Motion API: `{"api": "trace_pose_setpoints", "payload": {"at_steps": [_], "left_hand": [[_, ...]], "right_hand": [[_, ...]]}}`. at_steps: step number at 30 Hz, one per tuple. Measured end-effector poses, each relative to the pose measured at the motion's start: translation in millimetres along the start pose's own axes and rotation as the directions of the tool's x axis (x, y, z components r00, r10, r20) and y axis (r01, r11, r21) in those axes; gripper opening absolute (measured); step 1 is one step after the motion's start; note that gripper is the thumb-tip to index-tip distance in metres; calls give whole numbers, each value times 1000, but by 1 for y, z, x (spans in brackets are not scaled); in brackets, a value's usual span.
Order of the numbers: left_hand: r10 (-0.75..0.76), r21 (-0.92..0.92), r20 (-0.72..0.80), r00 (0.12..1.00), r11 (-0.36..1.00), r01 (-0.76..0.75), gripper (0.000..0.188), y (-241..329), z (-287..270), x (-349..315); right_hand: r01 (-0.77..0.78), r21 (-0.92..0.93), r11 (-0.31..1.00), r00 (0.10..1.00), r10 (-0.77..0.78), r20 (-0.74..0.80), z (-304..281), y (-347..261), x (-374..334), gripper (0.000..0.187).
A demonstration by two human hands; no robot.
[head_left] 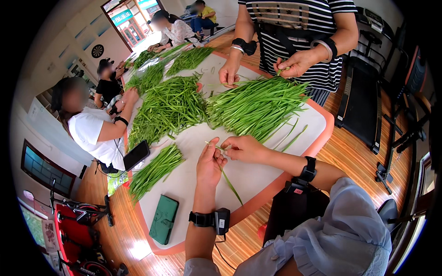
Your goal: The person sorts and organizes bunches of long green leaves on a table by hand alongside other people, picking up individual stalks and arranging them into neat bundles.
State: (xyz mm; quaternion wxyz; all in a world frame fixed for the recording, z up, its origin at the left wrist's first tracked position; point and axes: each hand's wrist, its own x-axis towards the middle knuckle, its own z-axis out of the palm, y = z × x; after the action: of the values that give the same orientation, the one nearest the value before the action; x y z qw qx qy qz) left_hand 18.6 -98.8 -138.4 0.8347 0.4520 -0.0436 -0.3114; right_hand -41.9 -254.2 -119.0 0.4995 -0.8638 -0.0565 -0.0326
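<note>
Over the near part of the table, my left hand point(211, 162) is closed with its palm turned up, holding a thin green chive stalk point(230, 185). The stalk's long end slants down toward the table's near edge, and its pale tip pokes out above my fingers. My right hand point(244, 149) comes in from the right and pinches at the same stalk near that tip. Just beyond my hands lies a large heap of green chives point(258, 108). Left of my left hand rests a smaller, neater bunch of chives point(157, 169).
A green phone case point(164, 219) lies at the table's near left corner; a black phone point(136, 155) stands out at the left edge. Another tangled chive heap point(170, 103) covers the middle. Across the table, a person in a striped top point(299, 41) handles chives; others sit along the left.
</note>
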Motion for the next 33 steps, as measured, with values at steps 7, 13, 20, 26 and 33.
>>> {"api": "trace_pose_setpoints", "payload": {"at_steps": [7,13,20,26,33], "left_hand": [[165,130,-246,955,982,-136,24,5,7,0],[10,-106,-201,980,994,-32,26,4,1,1],[-27,-17,-49,998,1000,26,38,8,-4,2],[-43,66,4,999,997,43,33,7,-1,-2],[-81,58,8,997,995,80,31,6,0,-1]], "right_hand": [[-13,110,994,951,-22,309,-19,-16,-66,29],[1,155,988,967,-40,252,-50,5,-76,24],[151,-463,873,975,-208,-73,-49,36,-28,13],[124,-599,791,991,-132,31,-28,37,-8,9],[153,-392,907,962,-227,-150,-34,27,-10,11]]}}
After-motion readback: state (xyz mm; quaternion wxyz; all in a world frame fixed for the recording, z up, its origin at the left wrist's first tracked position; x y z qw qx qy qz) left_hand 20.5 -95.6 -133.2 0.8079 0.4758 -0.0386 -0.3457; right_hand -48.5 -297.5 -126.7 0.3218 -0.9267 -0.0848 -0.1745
